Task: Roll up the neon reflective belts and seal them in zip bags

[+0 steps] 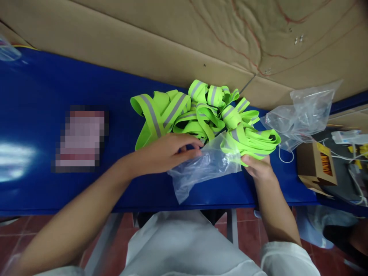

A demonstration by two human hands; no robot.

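In the head view my right hand (257, 165) grips a folded bundle of neon-yellow reflective strap (258, 142) with a grey stripe. The bundle's left end lies at the mouth of a clear plastic bag (198, 168), partly covered by its film. My left hand (178, 151) pinches the bag's edge between thumb and fingers. Behind both hands lies a heap of more neon-yellow reflective straps (161, 111), some rolled and some looped loosely.
More clear plastic bags (307, 111) lie at the back right, beside a small cardboard box (313, 165). A blurred-out rectangular item (82, 138) rests on the blue table (37, 115) at left. A brown-covered panel (143, 42) borders the table's back.
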